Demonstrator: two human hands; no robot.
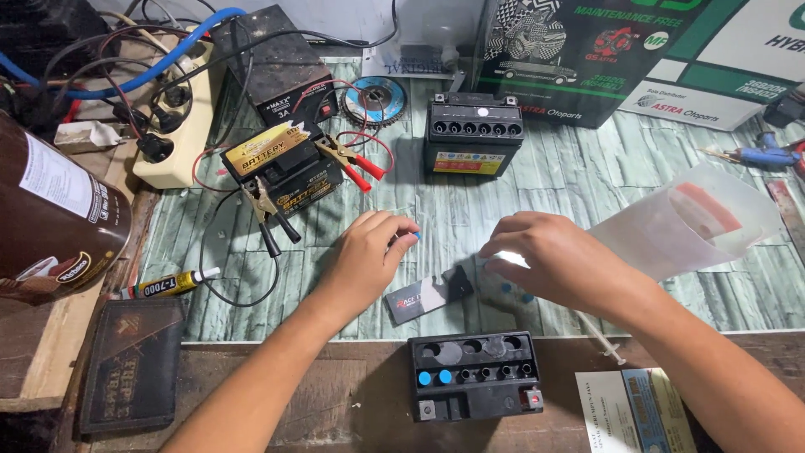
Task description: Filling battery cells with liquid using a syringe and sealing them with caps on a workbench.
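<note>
Head view: nearest lies a black battery (475, 375) on the wooden edge, its top up, two cells plugged blue and the others open, within easy reach of both hands. Just beyond it a small dark card (426, 296) rests between the hands. The left hand (369, 252) pinches a tiny blue cap (417, 236) at its fingertips, fingers together on it. The right hand (558, 260) presses flat on a clear plastic bag (683, 220), fingers closed over its mouth; loose blue caps (516, 292) lie beneath. Farther off stand a second battery (475, 134) and, far left, a clipped battery (281, 168) on charge.
</note>
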